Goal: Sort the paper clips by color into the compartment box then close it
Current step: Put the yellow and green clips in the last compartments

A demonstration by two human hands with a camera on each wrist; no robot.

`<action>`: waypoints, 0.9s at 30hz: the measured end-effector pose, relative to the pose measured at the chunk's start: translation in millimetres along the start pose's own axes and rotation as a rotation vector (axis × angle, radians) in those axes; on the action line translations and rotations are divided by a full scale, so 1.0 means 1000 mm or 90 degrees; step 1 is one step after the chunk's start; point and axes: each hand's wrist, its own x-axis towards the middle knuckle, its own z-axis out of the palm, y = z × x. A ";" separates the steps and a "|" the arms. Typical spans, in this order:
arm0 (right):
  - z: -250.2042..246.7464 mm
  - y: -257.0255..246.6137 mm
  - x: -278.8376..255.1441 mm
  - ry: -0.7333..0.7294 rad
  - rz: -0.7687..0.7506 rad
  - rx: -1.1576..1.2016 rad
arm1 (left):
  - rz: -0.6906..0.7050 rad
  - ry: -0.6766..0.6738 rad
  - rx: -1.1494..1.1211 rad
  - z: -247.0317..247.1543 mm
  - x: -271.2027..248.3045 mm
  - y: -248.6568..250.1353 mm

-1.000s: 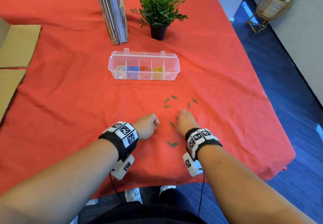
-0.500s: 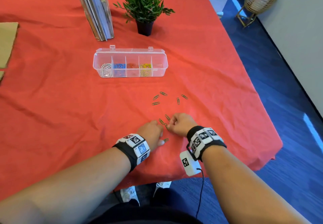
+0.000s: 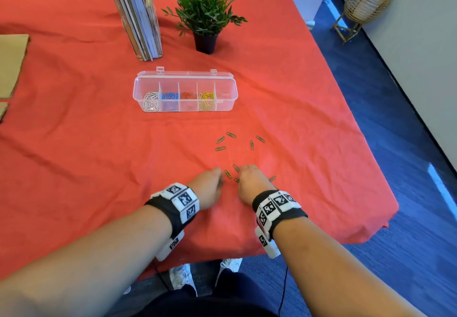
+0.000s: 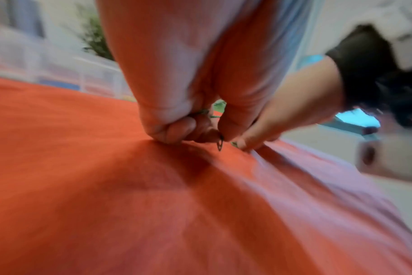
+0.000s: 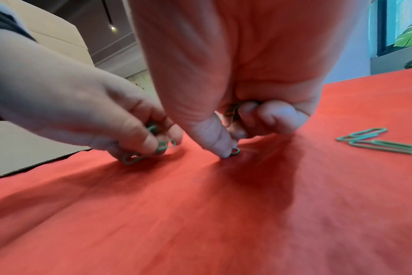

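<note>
The clear compartment box point(image 3: 223, 103) holds white, blue, red and yellow paper clips in separate cells; its right cell looks empty. Several green clips point(image 3: 220, 148) lie loose on the red cloth in front of it, and two more point(image 5: 376, 143) lie right of my right hand. My left hand point(image 3: 218, 180) has its fingers curled and pinches green clips point(image 5: 162, 145) against the cloth. My right hand point(image 3: 243, 176) holds a green clip point(image 5: 232, 111) in its curled fingers, with its thumb tip on another clip point(image 5: 235, 151). The two hands are almost touching.
A row of upright books point(image 3: 138, 15) and a small potted plant point(image 3: 205, 7) stand behind the box. Cardboard point(image 3: 11, 64) lies at the left edge. The table's front edge and right corner point(image 3: 380, 220) are close to my hands.
My left hand has moved right, next to the right hand. The two green clips that lay beside my right wrist are gone from the cloth. The head view has shifted.
</note>
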 end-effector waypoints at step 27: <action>-0.083 0.017 0.078 0.013 0.130 0.873 | -0.164 0.131 -0.122 -0.076 0.076 0.003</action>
